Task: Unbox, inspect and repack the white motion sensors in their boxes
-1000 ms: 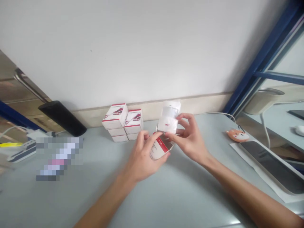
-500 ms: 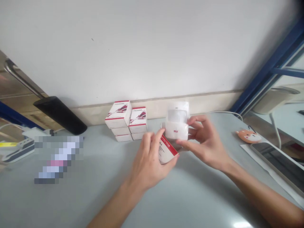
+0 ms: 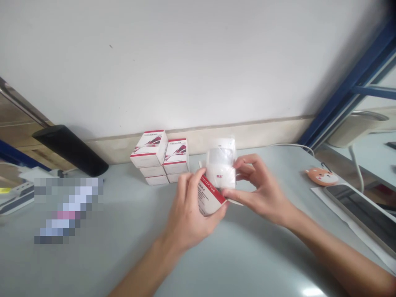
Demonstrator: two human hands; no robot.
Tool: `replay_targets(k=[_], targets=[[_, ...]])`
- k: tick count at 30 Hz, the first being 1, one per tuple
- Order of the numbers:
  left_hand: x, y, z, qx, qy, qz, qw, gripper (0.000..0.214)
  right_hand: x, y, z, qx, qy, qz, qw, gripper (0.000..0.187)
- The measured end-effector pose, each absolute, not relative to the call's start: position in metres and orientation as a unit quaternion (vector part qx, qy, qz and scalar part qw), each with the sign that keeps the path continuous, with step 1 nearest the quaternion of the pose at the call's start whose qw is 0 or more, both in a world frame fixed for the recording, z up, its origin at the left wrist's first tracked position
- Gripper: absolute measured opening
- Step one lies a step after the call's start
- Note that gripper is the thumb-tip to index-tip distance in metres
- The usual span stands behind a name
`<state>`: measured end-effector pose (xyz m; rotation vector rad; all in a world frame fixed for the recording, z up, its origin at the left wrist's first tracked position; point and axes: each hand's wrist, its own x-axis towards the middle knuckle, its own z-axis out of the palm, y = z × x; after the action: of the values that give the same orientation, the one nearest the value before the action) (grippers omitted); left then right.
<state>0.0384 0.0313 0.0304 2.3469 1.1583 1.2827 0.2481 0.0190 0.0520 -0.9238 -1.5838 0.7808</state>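
Note:
Tilted in my left hand [image 3: 192, 210] is a small white detector box [image 3: 210, 197] with a red band printed "DETECTOR"; my fingers wrap its sides. At its open top end sits a white motion detector [image 3: 220, 171] in clear plastic wrap, its lower edge hidden behind the box's rim. My right hand [image 3: 260, 187] pinches the detector from the right, thumb low by the box edge and fingers behind. A pale box flap [image 3: 234, 202] sticks out under that thumb.
Several closed white-and-red boxes [image 3: 150, 146] stand stacked against the wall. A black padded bar [image 3: 71, 150] leans at left, near a power strip [image 3: 21, 189] and a blurred-out item [image 3: 68, 210]. On the right lie an orange animal-face pouch [image 3: 322, 176] and a dark-screened device [image 3: 361, 210].
The detector is slightly lower and closer to the box's open end. Both hands keep their holds. The whole view has shifted a little, moving the scene left.

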Motion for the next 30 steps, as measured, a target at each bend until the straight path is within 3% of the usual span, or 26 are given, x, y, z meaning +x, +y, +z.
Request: replay_targets(k=[5, 8, 10, 14, 17, 25, 30], targets=[[0.039, 0.037, 0.026, 0.76, 0.431, 0.469, 0.132, 0.076, 0.252, 0.015, 0.054, -0.384, -0.732, 0.324, 0.46, 0.022], [0.038, 0.042, 0.022, 0.732, 0.455, 0.487, 0.142, 0.078, 0.249, 0.014, 0.051, -0.375, -0.759, 0.33, 0.417, 0.024], [0.037, 0.044, 0.02, 0.725, 0.46, 0.492, 0.145, 0.085, 0.245, 0.013, 0.046, -0.37, -0.77, 0.32, 0.409, 0.031], [0.037, 0.042, 0.019, 0.726, 0.463, 0.485, 0.153, 0.09, 0.239, 0.013, 0.035, -0.385, -0.728, 0.34, 0.454, 0.068], [0.04, 0.039, 0.02, 0.721, 0.463, 0.49, 0.161, 0.088, 0.239, 0.014, 0.034, -0.401, -0.703, 0.35, 0.471, 0.074], [0.04, 0.037, 0.021, 0.723, 0.45, 0.507, 0.131, 0.083, 0.243, 0.017, 0.04, -0.443, -0.74, 0.248, 0.442, 0.023], [0.043, 0.031, 0.018, 0.744, 0.411, 0.512, 0.125, 0.085, 0.234, 0.015, 0.035, -0.42, -0.699, 0.287, 0.503, 0.026]])
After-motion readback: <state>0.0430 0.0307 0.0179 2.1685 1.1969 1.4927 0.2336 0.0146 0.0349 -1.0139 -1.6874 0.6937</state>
